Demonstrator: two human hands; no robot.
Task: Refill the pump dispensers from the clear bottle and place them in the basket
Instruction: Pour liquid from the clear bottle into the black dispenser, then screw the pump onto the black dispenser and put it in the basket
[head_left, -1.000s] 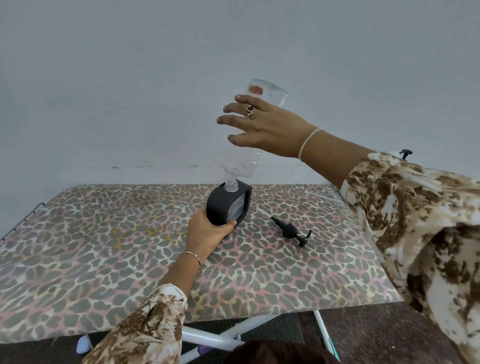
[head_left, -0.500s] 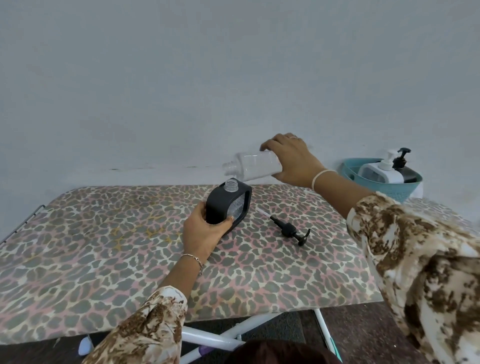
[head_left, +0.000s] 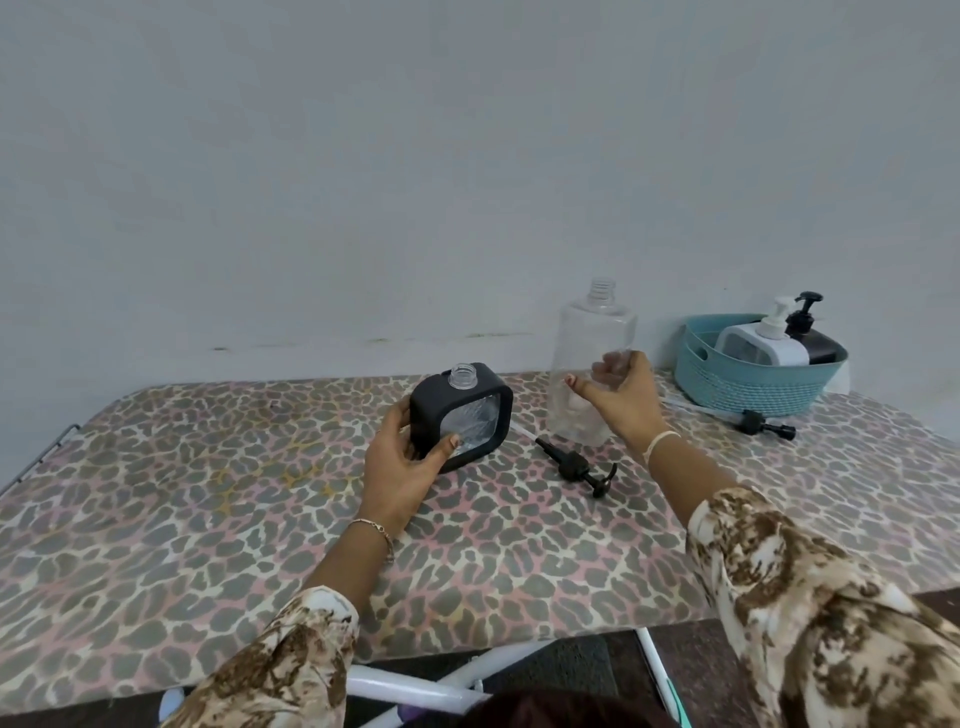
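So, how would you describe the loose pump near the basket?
Find the teal basket at the far right. A black pump lies flat just in front of it. The other loose pump lies further left, by the clear bottle.

Behind the clear bottle (head_left: 592, 332), the right hand's (head_left: 623, 400) fingers (head_left: 615, 364) show only as a blur through the plastic. Whether the bottle holds any liquid cannot be told. Left of the bottle, the left hand's (head_left: 400, 467) fingers pass out of sight behind the black dispenser (head_left: 467, 410). Right of the bottle, the basket (head_left: 748, 389) wall hides the lower halves of a white dispenser (head_left: 763, 347) and a dark dispenser (head_left: 818, 347). The table (head_left: 208, 493) is cut off at both side edges, far left and far right of the bottle.
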